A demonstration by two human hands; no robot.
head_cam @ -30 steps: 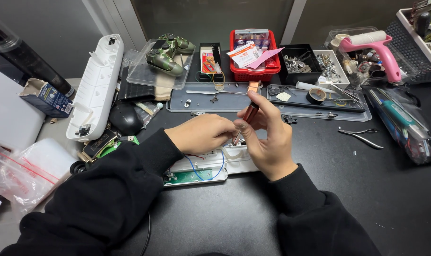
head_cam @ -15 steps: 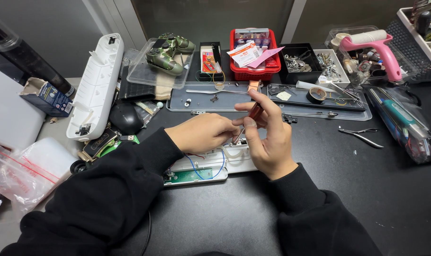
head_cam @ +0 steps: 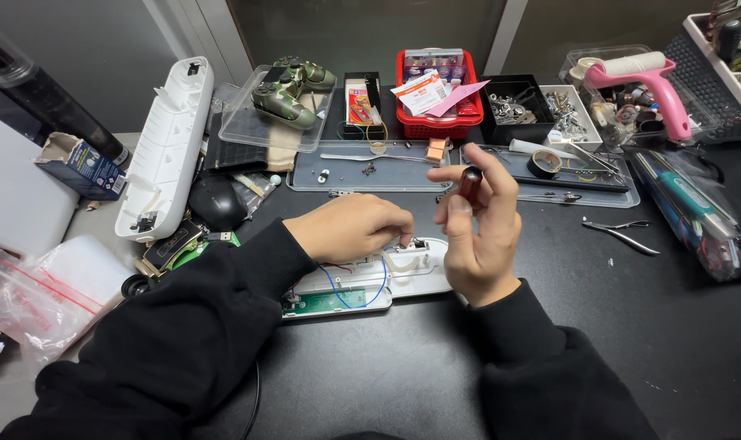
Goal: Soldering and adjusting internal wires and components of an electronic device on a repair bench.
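Opened white casing (head_cam: 362, 281) lies on the black table (head_cam: 631, 326), wires and green board showing. Left hand (head_cam: 350, 228) rests on it, fingers curled down at a small part; whether they pinch it I cannot tell. Right hand (head_cam: 480, 224) hovers just above, pinching a dark red screwdriver handle (head_cam: 470, 183). Beyond, a tray (head_cam: 370, 171), red basket (head_cam: 436, 122), camouflage gamepad (head_cam: 289, 85).

Desk (head_cam: 696, 326): black, matte top, filling most of the frame, evenly lit with soft sheen at lower right. Wall (head_cam: 69, 49): grey, plain, upper left. Vertical pale frame strips (head_cam: 224, 33) at top centre-left and another at top right of centre, dark panel (head_cam: 370, 28) between them.
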